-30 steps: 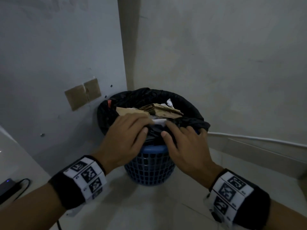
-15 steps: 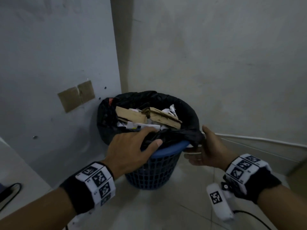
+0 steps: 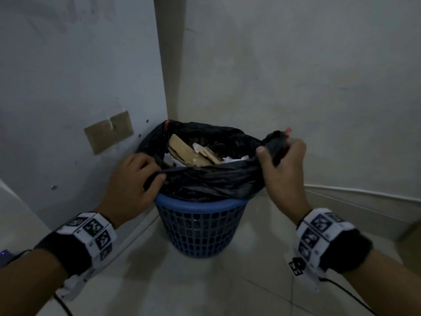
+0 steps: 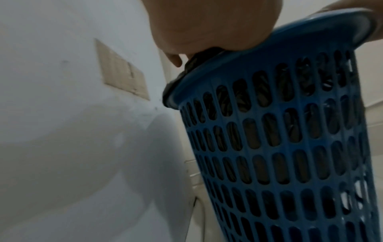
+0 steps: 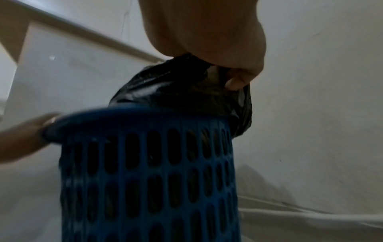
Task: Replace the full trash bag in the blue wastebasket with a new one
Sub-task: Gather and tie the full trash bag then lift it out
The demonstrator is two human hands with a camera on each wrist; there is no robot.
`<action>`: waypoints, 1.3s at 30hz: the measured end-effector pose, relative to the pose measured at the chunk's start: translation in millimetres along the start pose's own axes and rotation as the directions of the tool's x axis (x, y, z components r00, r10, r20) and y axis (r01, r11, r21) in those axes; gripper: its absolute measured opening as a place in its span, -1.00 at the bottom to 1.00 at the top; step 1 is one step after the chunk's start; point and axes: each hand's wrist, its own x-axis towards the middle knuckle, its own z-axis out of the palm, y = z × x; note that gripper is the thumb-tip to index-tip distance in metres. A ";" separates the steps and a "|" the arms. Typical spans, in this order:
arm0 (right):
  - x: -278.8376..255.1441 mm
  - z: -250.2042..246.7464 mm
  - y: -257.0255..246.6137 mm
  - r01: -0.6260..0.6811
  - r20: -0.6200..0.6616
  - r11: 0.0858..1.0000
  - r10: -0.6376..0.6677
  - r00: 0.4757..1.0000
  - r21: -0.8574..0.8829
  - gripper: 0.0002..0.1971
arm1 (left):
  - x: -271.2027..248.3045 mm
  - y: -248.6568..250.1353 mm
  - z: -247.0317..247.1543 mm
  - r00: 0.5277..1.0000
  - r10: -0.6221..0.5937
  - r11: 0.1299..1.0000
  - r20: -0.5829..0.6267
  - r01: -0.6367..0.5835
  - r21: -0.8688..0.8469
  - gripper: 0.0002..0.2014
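Basket: blue, slotted, on the tiled floor in a wall corner.
Bag: black, inside the basket, near edge pulled up above the rim; cardboard and paper scraps show inside.
Left hand: grip pinching the bag's left edge, at the rim.
Right hand: grip closed round a bunched bag corner, held above the rim.
Wall: 2 brown tape patches.

One wastebasket, one trash bag, two hands.
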 end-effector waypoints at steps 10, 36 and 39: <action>-44.9 26.1 12.6 0.363 0.357 0.780 -0.192 0.914 -0.510 -0.54 | 1.0 12.3 -15.2 0.998 -0.041 0.992 -0.056 0.034 -0.122 -0.57; -7.0 18.4 4.6 -0.735 0.235 0.628 0.697 0.677 0.255 -0.75 | -7.1 32.0 -0.9 0.983 0.173 0.970 0.070 -0.157 -0.185 -0.62; 5.2 19.7 -4.0 -0.499 0.114 0.791 0.493 0.862 0.353 -0.76 | -10.1 16.1 -0.8 0.994 0.108 0.980 0.019 -0.103 -0.170 -0.53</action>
